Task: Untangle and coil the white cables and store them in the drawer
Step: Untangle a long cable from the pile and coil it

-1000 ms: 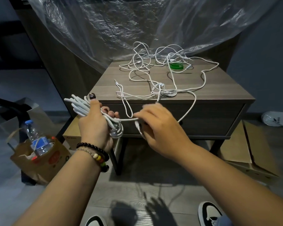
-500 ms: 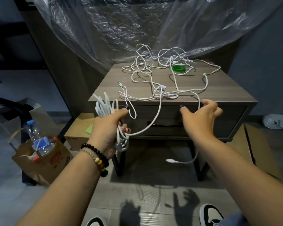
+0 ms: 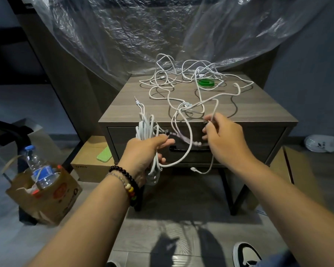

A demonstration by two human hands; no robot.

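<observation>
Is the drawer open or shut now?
Shut: the drawer front sits flush with the nightstand frame, handle untouched by either hand.

Dim, cool light is falling from above, throwing sharp hand shadows onto the floor [image 3: 174, 237] below the left hand [image 3: 145, 151]. Plastic sheeting [image 3: 143, 31] beyond it is glinting; wide-angle distortion is bending edges, and moving cable strands are blurring.

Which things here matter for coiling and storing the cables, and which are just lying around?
Job: coiled bundle in left hand; strand pinched by right hand; tangled cables; closed drawer.
Lying about: green ring, water bottle, paper bag, cardboard box.
</observation>
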